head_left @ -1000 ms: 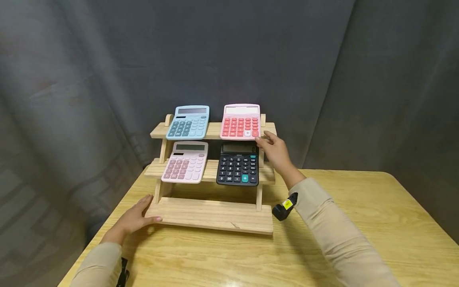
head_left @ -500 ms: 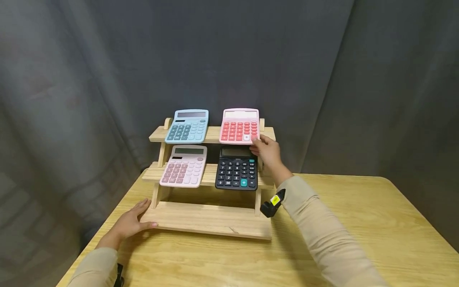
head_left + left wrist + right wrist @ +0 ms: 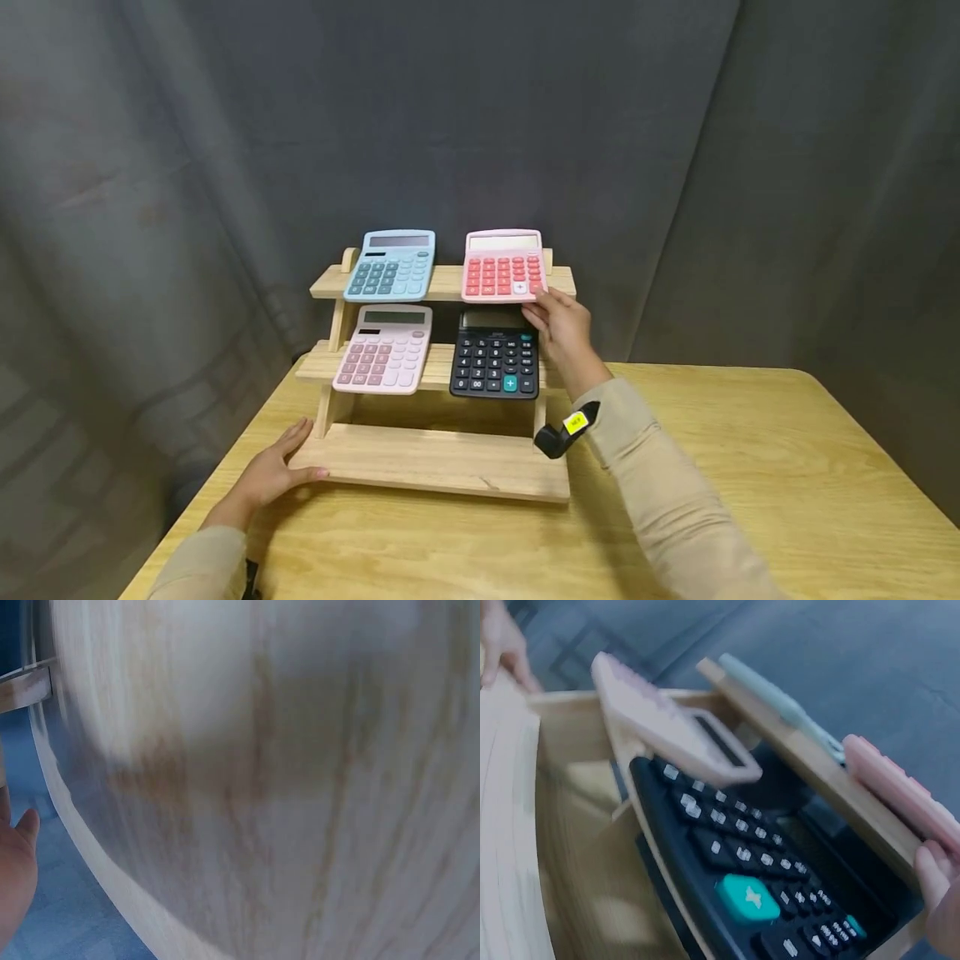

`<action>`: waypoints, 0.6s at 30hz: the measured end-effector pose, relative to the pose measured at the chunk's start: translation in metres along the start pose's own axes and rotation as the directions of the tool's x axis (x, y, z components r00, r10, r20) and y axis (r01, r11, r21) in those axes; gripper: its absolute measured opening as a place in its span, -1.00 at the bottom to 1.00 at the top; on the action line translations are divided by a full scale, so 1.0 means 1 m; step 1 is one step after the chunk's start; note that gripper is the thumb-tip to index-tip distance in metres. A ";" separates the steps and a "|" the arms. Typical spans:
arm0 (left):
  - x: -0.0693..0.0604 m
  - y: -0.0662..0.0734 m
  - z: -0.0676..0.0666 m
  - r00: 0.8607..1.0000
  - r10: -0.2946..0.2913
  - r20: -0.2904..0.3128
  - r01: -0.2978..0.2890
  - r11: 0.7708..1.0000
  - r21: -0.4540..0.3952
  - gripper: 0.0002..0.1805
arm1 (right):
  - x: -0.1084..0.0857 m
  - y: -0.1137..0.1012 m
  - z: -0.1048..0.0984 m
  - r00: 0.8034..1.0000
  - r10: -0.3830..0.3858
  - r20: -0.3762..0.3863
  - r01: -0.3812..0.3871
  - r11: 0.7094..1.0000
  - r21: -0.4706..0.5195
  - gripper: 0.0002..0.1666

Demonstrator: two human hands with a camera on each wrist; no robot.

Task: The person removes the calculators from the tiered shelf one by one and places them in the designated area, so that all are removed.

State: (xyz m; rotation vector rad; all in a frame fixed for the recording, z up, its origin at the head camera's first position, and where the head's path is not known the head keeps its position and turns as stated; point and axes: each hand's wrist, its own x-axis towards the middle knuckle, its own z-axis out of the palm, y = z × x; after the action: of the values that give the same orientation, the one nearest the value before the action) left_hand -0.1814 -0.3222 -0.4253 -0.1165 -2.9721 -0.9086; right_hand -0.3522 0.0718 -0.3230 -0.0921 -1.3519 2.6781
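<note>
At the right side of a three-tier wooden stand (image 3: 442, 457), my right hand (image 3: 566, 329) pinches the lower right corner of a pink calculator with red keys (image 3: 504, 265), the thumb over its corner key. That calculator leans on the top tier, beside a light blue calculator (image 3: 392, 265). One tier down are a pale pink calculator (image 3: 384, 348) and a black calculator (image 3: 495, 354) with a green plus key, just below my right hand. My left hand (image 3: 270, 473) rests against the left end of the bottom tier, thumb along its front edge, fingers extended.
The stand is on a light wooden table (image 3: 720, 450) with grey curtains (image 3: 555, 117) behind it. A black wrist camera (image 3: 562, 433) hangs under my right wrist, near the stand's right leg. Close wood grain fills most of the left wrist view.
My right hand has moved left from beside the top tier onto the pink calculator's corner, and that calculator has shifted slightly right. My left hand stays at the stand's lower left end.
</note>
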 end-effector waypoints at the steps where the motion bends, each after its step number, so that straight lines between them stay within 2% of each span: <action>1: -0.001 0.000 0.001 1.000 -0.003 0.002 0.003 1.000 -0.007 0.02 | -0.008 -0.006 0.002 1.000 0.028 -0.012 -0.027 0.999 0.037 -0.61; 6: -0.003 0.002 0.002 1.000 -0.008 0.004 0.008 0.999 -0.035 0.02 | -0.043 -0.034 0.013 0.989 0.134 -0.057 -0.117 0.967 0.228 -0.55; 8: -0.003 0.002 0.002 1.000 -0.005 0.000 0.005 0.999 -0.034 0.01 | -0.053 -0.041 0.018 0.986 0.157 -0.063 -0.137 0.960 0.245 -0.55; 11: -0.003 0.002 0.000 1.000 -0.007 -0.005 0.007 0.999 -0.031 0.00 | -0.058 -0.046 0.020 0.984 0.171 -0.043 -0.153 0.952 0.265 -0.54; 18: -0.002 0.001 -0.002 1.000 -0.013 -0.008 0.012 1.000 -0.029 0.00 | -0.059 -0.052 0.016 0.992 0.125 -0.009 -0.116 0.941 0.319 -0.53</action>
State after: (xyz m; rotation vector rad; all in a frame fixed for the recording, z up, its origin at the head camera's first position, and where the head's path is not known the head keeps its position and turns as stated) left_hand -0.1795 -0.3225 -0.4234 -0.0947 -2.9562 -0.9511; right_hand -0.2903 0.0806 -0.2717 -0.1836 -0.9165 2.9448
